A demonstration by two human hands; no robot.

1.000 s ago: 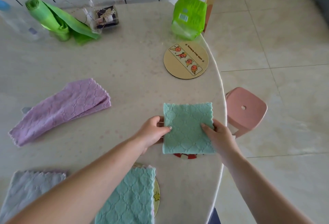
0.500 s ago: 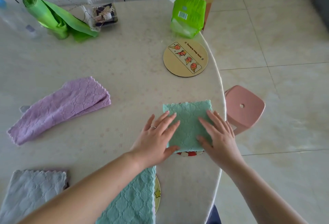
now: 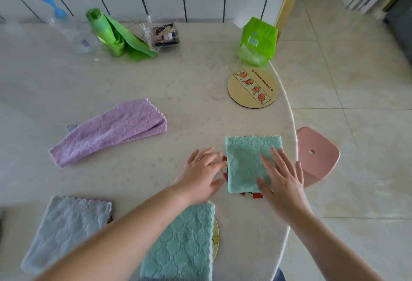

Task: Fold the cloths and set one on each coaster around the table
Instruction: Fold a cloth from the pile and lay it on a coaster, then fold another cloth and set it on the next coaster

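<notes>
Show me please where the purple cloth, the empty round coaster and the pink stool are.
purple cloth (image 3: 109, 132), head view, middle of its folded top.
round coaster (image 3: 252, 88), head view, printed centre.
pink stool (image 3: 316, 155), head view, seat beside its hole.

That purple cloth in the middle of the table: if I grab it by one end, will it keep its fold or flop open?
The purple cloth looks soft and plush, loosely folded with its layers fanned apart, so it would probably sag and unfold. It likely weighs little. Its textured pile should resist sliding on the table.
</notes>
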